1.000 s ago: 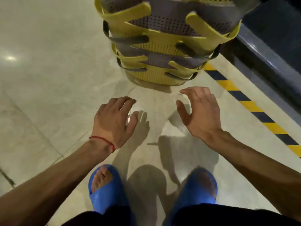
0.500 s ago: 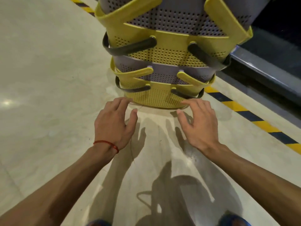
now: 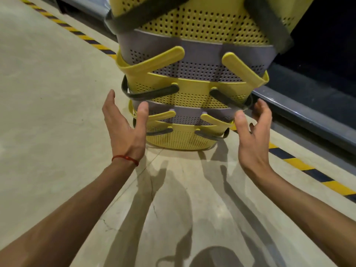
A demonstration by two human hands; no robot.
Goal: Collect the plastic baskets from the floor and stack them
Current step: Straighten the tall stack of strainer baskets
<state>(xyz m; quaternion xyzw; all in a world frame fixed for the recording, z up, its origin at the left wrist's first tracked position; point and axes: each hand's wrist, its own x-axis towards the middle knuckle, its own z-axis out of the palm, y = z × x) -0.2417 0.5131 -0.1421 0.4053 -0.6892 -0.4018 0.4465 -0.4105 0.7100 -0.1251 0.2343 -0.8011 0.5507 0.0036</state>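
Note:
A tall stack of perforated plastic baskets [image 3: 189,87], alternating yellow and grey with folded handles, stands on the floor ahead of me and runs off the top of the view. My left hand [image 3: 124,124] is held open beside the stack's lower left, palm turned inward, thumb in front of a grey basket's rim. My right hand [image 3: 252,130] is open on the lower right side, palm facing the stack, fingers spread. Neither hand grips a basket; whether the fingertips touch the stack I cannot tell.
The pale tiled floor [image 3: 50,105] stretches to the left. A yellow-and-black hazard stripe [image 3: 300,164] runs diagonally behind the stack, beside a dark grey raised ledge [image 3: 308,116] on the right. Shadows of my arms fall on the floor in front.
Both hands rose from low near the floor, turned palms inward and spread apart to either side of the stack's base. The view moved closer; my blue sandals left the frame.

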